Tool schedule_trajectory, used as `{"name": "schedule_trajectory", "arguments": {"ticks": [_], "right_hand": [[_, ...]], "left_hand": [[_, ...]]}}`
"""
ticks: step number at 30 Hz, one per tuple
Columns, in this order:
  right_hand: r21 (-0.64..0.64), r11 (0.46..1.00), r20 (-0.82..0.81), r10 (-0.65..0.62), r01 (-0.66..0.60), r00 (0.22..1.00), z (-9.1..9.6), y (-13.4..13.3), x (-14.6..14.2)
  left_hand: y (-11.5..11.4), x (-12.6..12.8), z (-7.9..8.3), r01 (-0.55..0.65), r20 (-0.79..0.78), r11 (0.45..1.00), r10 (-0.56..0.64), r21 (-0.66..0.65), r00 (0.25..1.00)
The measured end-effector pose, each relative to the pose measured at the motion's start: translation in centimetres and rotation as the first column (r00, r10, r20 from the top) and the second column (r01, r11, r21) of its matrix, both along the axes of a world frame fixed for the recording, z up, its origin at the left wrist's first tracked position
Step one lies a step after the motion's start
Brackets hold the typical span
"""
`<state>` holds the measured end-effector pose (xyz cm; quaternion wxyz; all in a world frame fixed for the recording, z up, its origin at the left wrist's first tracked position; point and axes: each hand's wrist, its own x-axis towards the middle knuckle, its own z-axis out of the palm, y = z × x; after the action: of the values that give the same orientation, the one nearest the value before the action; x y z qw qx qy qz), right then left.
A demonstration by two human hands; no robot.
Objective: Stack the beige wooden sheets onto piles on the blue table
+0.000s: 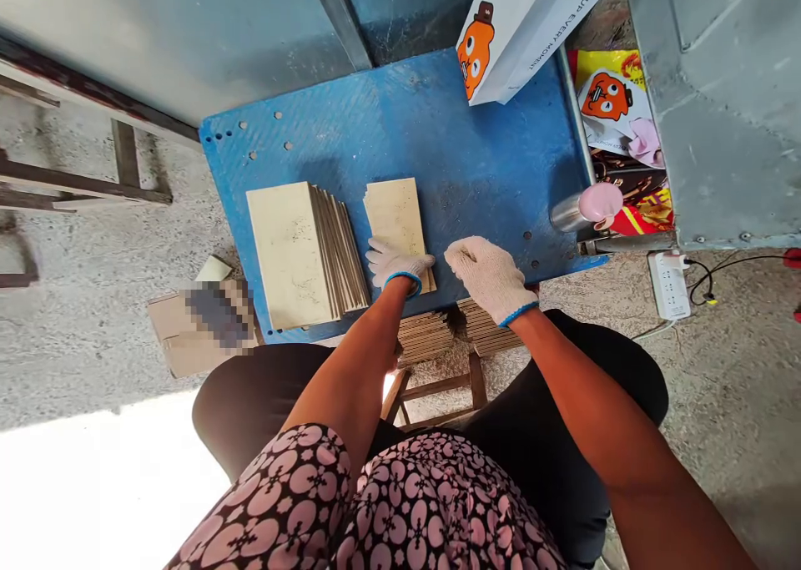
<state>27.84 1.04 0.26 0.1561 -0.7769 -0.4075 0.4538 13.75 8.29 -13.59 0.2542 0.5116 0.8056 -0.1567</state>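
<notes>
My left hand, in a white knit glove with a blue cuff, lies flat with fingers spread on the near end of a small pile of thin cream-coloured boards. To its left stands a tall, slightly fanned stack of similar boards. My right hand, gloved the same way, hovers right of the small pile with its fingers curled together. Whatever those fingers may hold is hidden. Both piles rest on a blue plastic surface.
More stacked boards sit below the near edge, above a wooden stool. A white carton stands at the back right, and a metal cup with a pink lid at the right. A power strip hangs beyond.
</notes>
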Motion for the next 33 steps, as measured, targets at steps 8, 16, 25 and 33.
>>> {"name": "schedule_trajectory", "arguments": {"ticks": [8, 16, 25, 33], "right_hand": [[0.028, 0.999, 0.031, 0.016, -0.016, 0.999, -0.3, -0.2, -0.3], [0.009, 1.000, 0.021, 0.011, -0.011, 1.000, -0.5, -0.2, -0.2], [0.024, 1.000, 0.030, 0.002, -0.003, 1.000, -0.6, -0.2, -0.2], [0.038, 0.999, 0.030, 0.017, -0.018, 0.999, -0.6, -0.1, -0.3]], "left_hand": [[-0.3, 0.1, -0.3, -0.080, 0.104, 0.996, 0.076, 0.042, 0.992], [-0.3, 0.9, 0.4, -0.161, 0.052, 0.987, 0.161, -0.011, 0.986], [-0.3, 1.3, -1.4, -0.217, -0.007, 0.976, 0.217, 0.001, 0.976], [-0.6, 0.3, 0.1, -0.128, 0.099, 0.992, 0.126, 0.018, 0.987]]}}
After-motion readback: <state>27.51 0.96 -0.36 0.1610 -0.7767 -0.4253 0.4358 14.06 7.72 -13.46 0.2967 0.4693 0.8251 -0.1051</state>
